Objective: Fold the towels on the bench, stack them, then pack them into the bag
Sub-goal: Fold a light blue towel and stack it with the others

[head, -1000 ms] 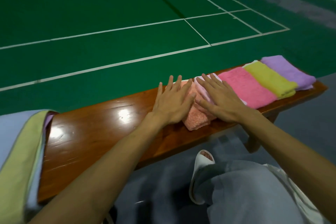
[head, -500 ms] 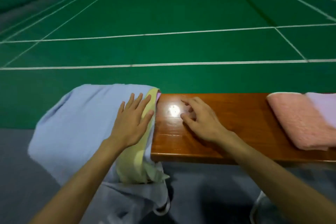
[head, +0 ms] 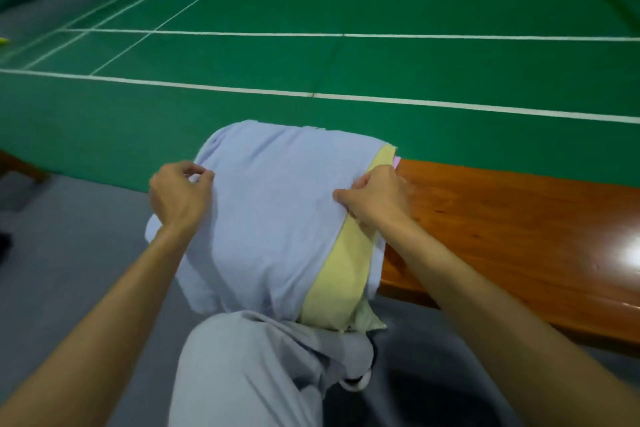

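Note:
A pale blue towel (head: 277, 204) lies unfolded over the left end of the wooden bench (head: 502, 218) and hangs down toward my knee. Under it a yellow towel (head: 346, 274) shows along the right side, and a sliver of pink cloth (head: 397, 161) peeks out at the far corner. My left hand (head: 180, 196) pinches the blue towel's left edge. My right hand (head: 375, 196) pinches the same towel near its right edge, beside the yellow strip. The folded towels and the bag are out of view.
The bench top runs off to the right, glossy with a bright glare spot (head: 630, 253). Beyond it lies the green court floor (head: 346, 62) with white lines. My grey-trousered knee (head: 249, 367) sits just below the hanging towels, over grey flooring.
My view swung left from the folded towels to the unfolded pile. Both hands, flat on the towel and bench half a second ago, now pinch the blue towel's left and right edges.

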`<state>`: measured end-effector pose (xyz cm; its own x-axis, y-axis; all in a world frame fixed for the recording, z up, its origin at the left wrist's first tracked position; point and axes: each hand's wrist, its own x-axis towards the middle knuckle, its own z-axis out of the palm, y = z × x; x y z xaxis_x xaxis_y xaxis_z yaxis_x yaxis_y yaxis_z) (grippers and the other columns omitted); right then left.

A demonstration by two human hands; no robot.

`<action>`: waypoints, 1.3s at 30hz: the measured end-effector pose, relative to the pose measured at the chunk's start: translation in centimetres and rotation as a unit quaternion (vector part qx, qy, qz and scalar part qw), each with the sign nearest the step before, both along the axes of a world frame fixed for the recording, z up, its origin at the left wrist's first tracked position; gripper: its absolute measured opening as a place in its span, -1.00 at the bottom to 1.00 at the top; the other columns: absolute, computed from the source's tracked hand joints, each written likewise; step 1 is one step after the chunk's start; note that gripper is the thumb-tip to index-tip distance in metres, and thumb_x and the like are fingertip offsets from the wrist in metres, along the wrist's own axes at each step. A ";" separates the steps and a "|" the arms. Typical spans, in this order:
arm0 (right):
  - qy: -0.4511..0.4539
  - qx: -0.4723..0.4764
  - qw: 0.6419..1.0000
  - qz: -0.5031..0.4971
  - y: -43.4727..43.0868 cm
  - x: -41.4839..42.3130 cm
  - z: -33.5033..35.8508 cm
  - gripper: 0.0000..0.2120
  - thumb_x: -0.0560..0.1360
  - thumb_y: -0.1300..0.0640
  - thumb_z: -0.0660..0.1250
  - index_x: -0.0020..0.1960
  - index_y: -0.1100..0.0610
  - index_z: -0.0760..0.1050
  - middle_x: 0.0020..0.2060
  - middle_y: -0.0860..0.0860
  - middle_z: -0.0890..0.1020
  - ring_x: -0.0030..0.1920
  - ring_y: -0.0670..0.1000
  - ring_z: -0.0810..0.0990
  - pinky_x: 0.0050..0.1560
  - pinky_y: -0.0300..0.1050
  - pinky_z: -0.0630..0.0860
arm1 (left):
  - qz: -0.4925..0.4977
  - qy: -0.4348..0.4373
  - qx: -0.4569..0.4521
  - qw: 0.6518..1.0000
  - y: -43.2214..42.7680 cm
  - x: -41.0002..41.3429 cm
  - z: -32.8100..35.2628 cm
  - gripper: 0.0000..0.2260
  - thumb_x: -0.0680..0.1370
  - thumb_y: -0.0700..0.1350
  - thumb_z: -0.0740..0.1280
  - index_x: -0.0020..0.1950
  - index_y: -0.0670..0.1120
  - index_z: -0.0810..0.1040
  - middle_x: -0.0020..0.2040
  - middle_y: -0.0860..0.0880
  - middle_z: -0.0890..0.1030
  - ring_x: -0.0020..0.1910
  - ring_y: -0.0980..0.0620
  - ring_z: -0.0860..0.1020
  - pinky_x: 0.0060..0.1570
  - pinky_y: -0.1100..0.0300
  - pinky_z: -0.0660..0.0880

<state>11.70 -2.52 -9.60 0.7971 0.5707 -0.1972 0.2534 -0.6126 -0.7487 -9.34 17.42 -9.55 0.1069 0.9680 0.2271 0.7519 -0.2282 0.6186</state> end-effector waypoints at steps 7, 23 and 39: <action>-0.008 0.167 0.985 0.037 -1.9 -0.2 0.7 -0.72 0.58 0.06 0.38 -0.23 0.19 0.45 -0.38 0.05 0.49 -0.32 0.06 0.46 -0.24 -0.02 0.43 | 0.010 -0.050 0.059 0.997 -0.9 0.3 1.1 -0.88 0.52 -0.09 0.42 -0.03 -0.09 0.72 0.07 -0.16 0.63 0.05 -0.16 0.60 -0.03 0.15 0.37; 0.276 0.338 0.858 -0.271 -22.9 17.1 0.7 -0.68 0.48 0.11 0.32 0.13 0.30 0.51 0.30 0.35 0.55 0.11 0.17 0.63 0.28 0.10 0.54 | -0.343 -0.037 0.009 0.938 -19.7 18.4 -1.1 -0.89 0.57 -0.12 0.39 -0.15 -0.07 0.53 -0.14 -0.02 0.56 -0.13 -0.08 0.52 -0.12 0.02 0.43; -0.245 -0.136 0.952 -0.128 -29.6 17.0 -0.9 -0.62 0.57 -0.10 0.37 0.19 0.17 0.42 0.04 0.17 0.61 0.00 0.24 0.57 -0.12 0.00 0.38 | -0.357 0.134 0.061 0.922 -25.2 21.1 -1.9 -0.70 0.56 0.10 0.40 0.10 -0.12 0.56 0.11 -0.11 0.55 0.05 -0.16 0.53 -0.12 0.04 0.40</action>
<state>28.68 -32.14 -10.46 0.9372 0.3271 0.1209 0.3480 -0.8548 -0.3851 11.80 -7.80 -11.43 0.7756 0.5979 0.2023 0.5053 -0.7802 0.3687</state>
